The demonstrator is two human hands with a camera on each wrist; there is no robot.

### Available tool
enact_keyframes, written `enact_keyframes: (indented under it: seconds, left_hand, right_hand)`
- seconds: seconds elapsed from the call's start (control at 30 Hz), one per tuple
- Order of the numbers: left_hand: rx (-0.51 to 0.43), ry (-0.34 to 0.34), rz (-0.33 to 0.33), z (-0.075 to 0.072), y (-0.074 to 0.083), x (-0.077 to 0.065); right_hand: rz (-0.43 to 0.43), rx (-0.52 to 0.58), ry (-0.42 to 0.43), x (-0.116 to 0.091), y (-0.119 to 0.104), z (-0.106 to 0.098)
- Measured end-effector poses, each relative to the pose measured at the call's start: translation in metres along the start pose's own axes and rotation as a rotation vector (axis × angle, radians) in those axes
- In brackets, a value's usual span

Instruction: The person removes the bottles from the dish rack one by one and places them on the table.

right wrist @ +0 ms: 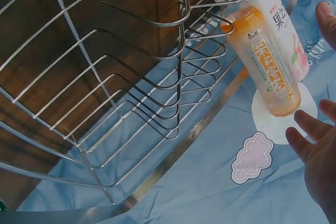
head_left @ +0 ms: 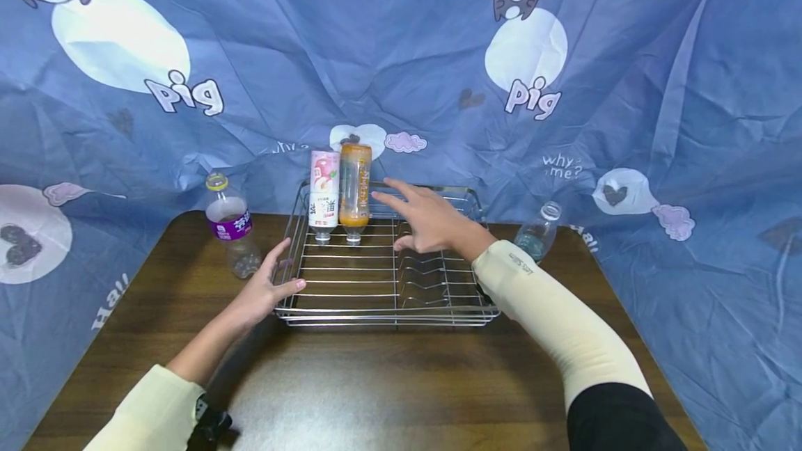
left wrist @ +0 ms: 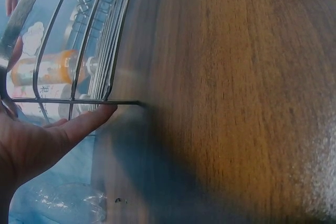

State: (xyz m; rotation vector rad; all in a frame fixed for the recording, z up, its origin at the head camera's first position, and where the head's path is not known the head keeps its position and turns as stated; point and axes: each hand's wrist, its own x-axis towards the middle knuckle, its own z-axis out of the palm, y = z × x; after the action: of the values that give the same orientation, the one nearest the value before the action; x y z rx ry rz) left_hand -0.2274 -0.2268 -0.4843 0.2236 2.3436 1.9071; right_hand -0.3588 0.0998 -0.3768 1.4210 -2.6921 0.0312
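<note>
My left hand (head_left: 257, 298) touches the left front corner of a metal wire dish rack (head_left: 351, 310), thumb and fingers spread. In the left wrist view the thumb (left wrist: 89, 124) lies against the corner wire. Above the rack, my right hand (head_left: 429, 218) is held with spread fingers, nothing in it. To the left of its fingertips, an orange-labelled bottle (head_left: 356, 183) stands upside down in the rack, cap low. Beside that is a white-and-pink bottle (head_left: 324, 190), also cap down. The right wrist view shows the right fingers (right wrist: 310, 124) apart from the orange-labelled bottle (right wrist: 265, 64).
A clear bottle with a purple label (head_left: 232, 227) and yellow cap stands left of the rack. Another clear bottle (head_left: 537, 232) stands behind the right forearm. Wavy wire dividers (head_left: 426, 280) fill the rack's right part. A blue printed cloth (head_left: 407, 54) hangs behind the wooden table (head_left: 351, 395).
</note>
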Motion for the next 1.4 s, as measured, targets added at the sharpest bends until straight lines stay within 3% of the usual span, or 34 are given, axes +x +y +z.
enact_keyframes:
  seconds: [1.17,1.4]
  left_hand:
    - [-0.023,-0.004,0.007,0.004,0.002,0.003]
    - [-0.029,-0.003,-0.004,0.002,0.002,-0.001]
  right_hand:
    - [0.028,-0.060,-0.082,0.015,0.005,0.017]
    - [0.008,-0.076,-0.038,0.025,-0.004,0.014]
